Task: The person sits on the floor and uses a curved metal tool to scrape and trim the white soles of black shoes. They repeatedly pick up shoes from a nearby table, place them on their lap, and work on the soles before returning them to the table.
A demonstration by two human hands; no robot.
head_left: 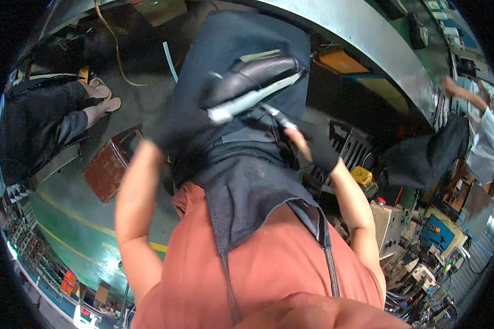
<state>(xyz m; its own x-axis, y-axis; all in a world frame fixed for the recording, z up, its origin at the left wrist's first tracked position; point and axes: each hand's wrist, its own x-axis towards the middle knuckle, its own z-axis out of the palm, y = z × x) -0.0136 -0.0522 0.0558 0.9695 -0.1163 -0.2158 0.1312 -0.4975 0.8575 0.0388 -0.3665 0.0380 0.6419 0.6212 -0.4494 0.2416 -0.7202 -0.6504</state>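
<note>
A black shoe point(256, 79) with a white sole edge lies over the dark cloth point(225, 38) spread ahead of my lap. Its sole edge faces me, and its near left end is smeared by motion. My right hand point(315, 145), in a black glove with bare fingertips showing, is closed on a slim silvery tool point(280, 117). The tool's tip points toward the shoe's sole edge; whether they touch is unclear. To the left of the shoe, my left hand point(184, 129), also dark-gloved, is badly blurred. Its fingers cannot be made out.
A long metal bench edge point(362, 44) curves across the far right. A brown box-like stool point(107, 167) stands on the floor at left, near a seated person's legs point(93, 109). Another person point(486, 131) sits at far right. Machinery point(422, 274) crowds the lower right.
</note>
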